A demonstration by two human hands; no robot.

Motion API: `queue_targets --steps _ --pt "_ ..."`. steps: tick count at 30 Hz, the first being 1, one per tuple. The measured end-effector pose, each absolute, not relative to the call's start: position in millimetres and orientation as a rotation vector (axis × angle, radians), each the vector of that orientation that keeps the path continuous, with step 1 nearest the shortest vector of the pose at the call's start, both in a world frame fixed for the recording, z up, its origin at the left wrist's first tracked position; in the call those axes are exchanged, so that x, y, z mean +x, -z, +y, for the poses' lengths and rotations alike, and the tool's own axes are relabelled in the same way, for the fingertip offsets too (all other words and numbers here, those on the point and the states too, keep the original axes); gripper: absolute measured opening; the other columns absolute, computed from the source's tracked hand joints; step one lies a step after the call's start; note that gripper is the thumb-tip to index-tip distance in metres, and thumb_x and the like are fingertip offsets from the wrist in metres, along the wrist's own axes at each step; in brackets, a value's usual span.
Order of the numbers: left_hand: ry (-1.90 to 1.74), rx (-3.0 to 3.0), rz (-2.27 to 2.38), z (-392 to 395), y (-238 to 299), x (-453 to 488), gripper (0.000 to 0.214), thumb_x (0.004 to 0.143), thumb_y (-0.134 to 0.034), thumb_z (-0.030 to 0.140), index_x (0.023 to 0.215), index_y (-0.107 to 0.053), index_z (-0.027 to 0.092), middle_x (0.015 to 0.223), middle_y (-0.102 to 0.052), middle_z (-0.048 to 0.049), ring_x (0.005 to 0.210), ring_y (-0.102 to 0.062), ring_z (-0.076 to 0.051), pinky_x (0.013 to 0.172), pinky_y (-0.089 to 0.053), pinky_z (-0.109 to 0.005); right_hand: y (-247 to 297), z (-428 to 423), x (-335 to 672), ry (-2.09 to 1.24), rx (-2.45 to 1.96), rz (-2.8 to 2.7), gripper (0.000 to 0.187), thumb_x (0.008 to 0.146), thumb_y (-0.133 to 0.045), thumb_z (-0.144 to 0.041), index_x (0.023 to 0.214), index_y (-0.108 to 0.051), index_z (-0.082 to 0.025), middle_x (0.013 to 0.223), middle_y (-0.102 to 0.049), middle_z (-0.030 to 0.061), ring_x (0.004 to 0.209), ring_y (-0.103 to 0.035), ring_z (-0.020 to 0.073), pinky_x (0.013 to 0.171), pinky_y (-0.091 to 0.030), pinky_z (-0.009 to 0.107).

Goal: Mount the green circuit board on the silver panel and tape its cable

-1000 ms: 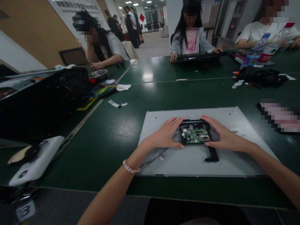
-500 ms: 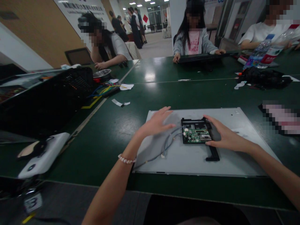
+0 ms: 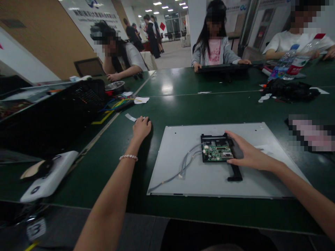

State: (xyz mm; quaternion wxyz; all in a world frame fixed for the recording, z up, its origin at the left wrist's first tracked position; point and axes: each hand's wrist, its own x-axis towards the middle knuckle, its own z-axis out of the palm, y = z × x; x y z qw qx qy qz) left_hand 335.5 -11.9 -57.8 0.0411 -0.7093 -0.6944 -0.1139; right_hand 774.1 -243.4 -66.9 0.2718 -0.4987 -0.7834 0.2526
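My right hand grips the right side of a black plastic frame, thumb at the lower edge and fingers at the upper corner. A green circuit board is set in that frame, and thin grey cables run from its left side. The frame lies on a flat grey-white panel on the table. Left of the panel, my left hand rests on the tabletop with its fingers curled down by a white paper strip. Its fingertips are hidden, so what they hold cannot be seen.
On the left stand a large black casing and a white device. Coloured wires lie behind. Plastic bottles and a black bundle are at the far right. People sit across the green table.
My left hand has moved left, from above the panel's left part down to the paper strip, and its fingers have curled. My right hand still holds the frame.
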Motion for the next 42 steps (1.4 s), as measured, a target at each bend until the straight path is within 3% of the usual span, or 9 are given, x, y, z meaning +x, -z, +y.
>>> queue_targets --steps 14,21,26,28,33,42 --pt "0.485 -2.088 -2.101 -15 53 336 0.037 0.092 -0.04 0.024 0.118 -0.063 0.011 0.122 -0.065 -0.0159 0.113 -0.058 -0.028 0.098 -0.043 -0.037 65 -243 773 -0.679 -1.364 -2.098 0.099 0.079 -0.07 -0.045 0.156 -0.008 -0.035 0.16 -0.026 0.0094 0.144 -0.029 0.0374 0.116 -0.026 0.063" --pt "0.88 -2.142 -1.903 -30 35 359 0.033 0.094 -0.042 0.022 0.11 -0.07 0.015 0.114 -0.071 -0.0089 0.104 -0.065 -0.023 0.096 -0.046 -0.034 68 -242 774 -0.666 -1.352 -2.104 0.099 0.078 -0.07 -0.046 0.156 -0.009 -0.034 0.159 -0.029 0.0093 0.143 -0.03 0.0369 0.115 -0.027 0.062" --pt "1.133 -2.46 -1.546 -68 22 433 0.04 0.091 -0.05 0.017 0.13 -0.058 0.019 0.106 -0.074 -0.0028 0.098 -0.068 -0.018 0.092 -0.049 -0.03 70 -241 774 -0.66 -1.343 -2.101 0.1 0.079 -0.07 -0.047 0.156 -0.008 -0.034 0.159 -0.028 0.0097 0.144 -0.03 0.0372 0.115 -0.027 0.062" --pt "1.112 -2.592 -1.385 -89 21 467 0.043 0.091 -0.054 0.018 0.133 -0.056 0.021 0.104 -0.075 -0.0018 0.096 -0.069 -0.019 0.092 -0.049 -0.032 71 -241 775 -0.656 -1.342 -2.102 0.1 0.079 -0.07 -0.047 0.156 -0.008 -0.034 0.159 -0.027 0.0097 0.144 -0.029 0.0368 0.116 -0.026 0.062" --pt "0.761 -2.913 -0.949 -127 29 519 0.025 0.094 -0.052 0.021 0.107 -0.073 0.021 0.103 -0.075 -0.0059 0.095 -0.07 -0.022 0.086 -0.051 -0.036 70 -241 774 -0.641 -1.338 -2.112 0.1 0.079 -0.07 -0.047 0.156 -0.007 -0.033 0.158 -0.028 0.0109 0.143 -0.03 0.036 0.116 -0.027 0.06" --pt "0.621 -3.033 -0.925 -123 49 522 0.027 0.094 -0.051 0.019 0.109 -0.073 0.018 0.107 -0.074 -0.0076 0.098 -0.069 -0.023 0.088 -0.051 -0.037 66 -242 772 -0.645 -1.341 -2.114 0.099 0.079 -0.07 -0.045 0.155 -0.008 -0.032 0.157 -0.029 0.0118 0.143 -0.031 0.0368 0.115 -0.027 0.061"
